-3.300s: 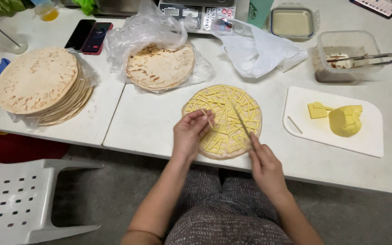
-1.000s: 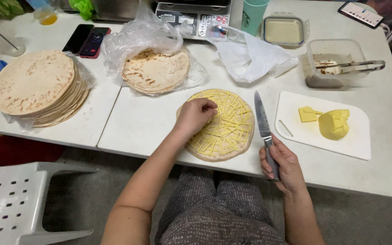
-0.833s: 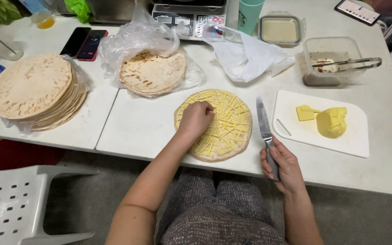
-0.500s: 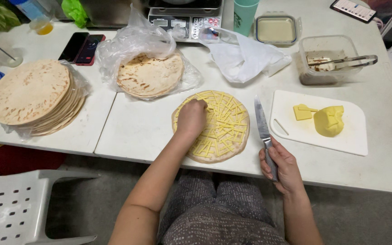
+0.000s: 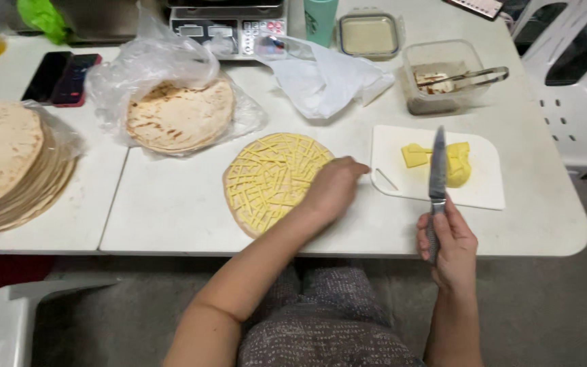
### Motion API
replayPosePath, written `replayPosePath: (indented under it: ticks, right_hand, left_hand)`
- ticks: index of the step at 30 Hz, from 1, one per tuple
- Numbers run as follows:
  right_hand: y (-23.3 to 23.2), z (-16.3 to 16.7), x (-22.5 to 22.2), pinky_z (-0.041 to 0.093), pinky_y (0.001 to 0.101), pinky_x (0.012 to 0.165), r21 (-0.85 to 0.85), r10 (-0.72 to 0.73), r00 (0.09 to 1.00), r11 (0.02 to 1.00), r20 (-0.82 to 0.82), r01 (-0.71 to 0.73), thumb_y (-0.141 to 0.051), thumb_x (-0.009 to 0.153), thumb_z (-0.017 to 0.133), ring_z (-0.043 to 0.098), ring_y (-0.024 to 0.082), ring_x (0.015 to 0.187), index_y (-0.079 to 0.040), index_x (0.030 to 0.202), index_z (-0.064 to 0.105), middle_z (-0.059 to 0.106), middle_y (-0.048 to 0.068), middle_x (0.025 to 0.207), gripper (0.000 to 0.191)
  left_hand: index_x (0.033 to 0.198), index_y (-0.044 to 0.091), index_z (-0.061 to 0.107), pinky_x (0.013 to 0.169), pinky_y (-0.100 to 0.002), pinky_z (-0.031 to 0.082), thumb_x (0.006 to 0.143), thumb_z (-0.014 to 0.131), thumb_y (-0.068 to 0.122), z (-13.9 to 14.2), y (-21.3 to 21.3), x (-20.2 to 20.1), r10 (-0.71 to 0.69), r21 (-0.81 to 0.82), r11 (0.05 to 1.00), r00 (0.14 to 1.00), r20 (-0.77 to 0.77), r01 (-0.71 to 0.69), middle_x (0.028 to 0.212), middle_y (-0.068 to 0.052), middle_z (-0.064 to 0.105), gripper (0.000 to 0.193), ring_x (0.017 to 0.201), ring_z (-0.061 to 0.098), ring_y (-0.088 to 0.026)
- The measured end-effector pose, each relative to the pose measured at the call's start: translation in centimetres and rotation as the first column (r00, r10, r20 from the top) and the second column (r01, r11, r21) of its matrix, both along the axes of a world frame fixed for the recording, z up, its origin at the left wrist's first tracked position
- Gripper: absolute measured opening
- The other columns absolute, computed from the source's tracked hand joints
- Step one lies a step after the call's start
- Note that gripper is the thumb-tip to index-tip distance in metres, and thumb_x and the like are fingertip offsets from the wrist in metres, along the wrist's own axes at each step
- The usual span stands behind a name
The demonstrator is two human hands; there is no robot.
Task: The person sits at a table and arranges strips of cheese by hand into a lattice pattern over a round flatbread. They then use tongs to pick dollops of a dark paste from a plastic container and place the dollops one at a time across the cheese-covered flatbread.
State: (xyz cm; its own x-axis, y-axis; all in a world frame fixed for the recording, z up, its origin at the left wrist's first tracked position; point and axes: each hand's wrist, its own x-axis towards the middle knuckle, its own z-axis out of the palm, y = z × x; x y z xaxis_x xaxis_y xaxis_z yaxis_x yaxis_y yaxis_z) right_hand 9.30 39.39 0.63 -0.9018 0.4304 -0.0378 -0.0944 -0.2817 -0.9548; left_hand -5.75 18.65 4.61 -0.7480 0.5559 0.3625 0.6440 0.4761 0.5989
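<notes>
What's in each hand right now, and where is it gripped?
The right hand holds a knife by its handle, blade pointing up and away over the white cutting board. The left hand holds nothing; it rests on the cheese-covered flatbread.

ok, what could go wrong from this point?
1. The right hand holds the knife blade-up over the cutting board; the left hand on the flatbread is close, so a careless swing could nick it.
2. The flatbread's near edge lies close to the table edge; a push might slide it off.
3. Loose cheese strips may scatter under the palm.
</notes>
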Motion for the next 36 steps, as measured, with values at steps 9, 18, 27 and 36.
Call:
replayPosePath:
  ticks: [9,18,27,36]
  right_hand:
    - [3.8,-1.2,3.8,0.042,0.0238,0.047,0.089,-0.099,0.994,0.991,-0.034,0.102,-0.011,0.109,0.049,0.054,0.010,0.062,-0.001,0.158,0.044,0.063,0.008,0.092,0.050]
    - [4.3,-1.7,5.3,0.041,0.0240,0.049,0.137,-0.134,0.991,0.982,0.021,0.130,-0.008,0.112,0.045,0.053,0.010,0.063,0.001,0.160,0.045,0.063,0.009,0.091,0.049]
    - [3.2,-2.6,3.9,0.042,0.0260,0.045,0.321,-0.057,0.997,0.946,0.052,0.038,-0.008,0.106,0.049,0.052,0.009,0.059,-0.006,0.158,0.045,0.065,0.006,0.086,0.052]
    - [-0.2,-0.8,1.8,0.054,0.0348,0.071,0.857,-0.104,0.995,0.512,0.002,0.052,-0.010,0.102,0.057,0.066,0.018,0.078,-0.012,0.153,0.051,0.069,0.011,0.091,0.051]
  left_hand:
    - [0.097,0.001,0.075,0.080,-0.047,0.055,0.080,0.063,0.017,-4.0,16.3,-4.4,0.100,-0.086,0.984,0.889,-0.446,-0.154,0.124,-0.026,0.066,0.027,0.110,0.064,-0.041]
    - [0.087,0.009,0.077,0.095,-0.047,0.053,0.083,0.064,0.015,-5.3,18.2,-4.7,0.120,-0.125,0.978,0.940,-0.318,-0.167,0.104,-0.014,0.072,0.014,0.117,0.066,-0.035]
    - [0.140,-0.005,0.049,0.090,-0.037,0.058,0.102,0.053,0.006,-6.0,14.6,-4.0,-0.496,0.744,0.528,0.562,0.662,-0.410,0.123,-0.024,0.070,0.039,0.111,0.070,-0.031]
    - [0.136,-0.008,0.051,0.099,-0.038,0.059,0.103,0.053,0.003,-6.1,11.7,-2.3,-0.676,0.682,0.376,0.317,0.665,-0.627,0.130,-0.022,0.065,0.035,0.118,0.067,-0.029]
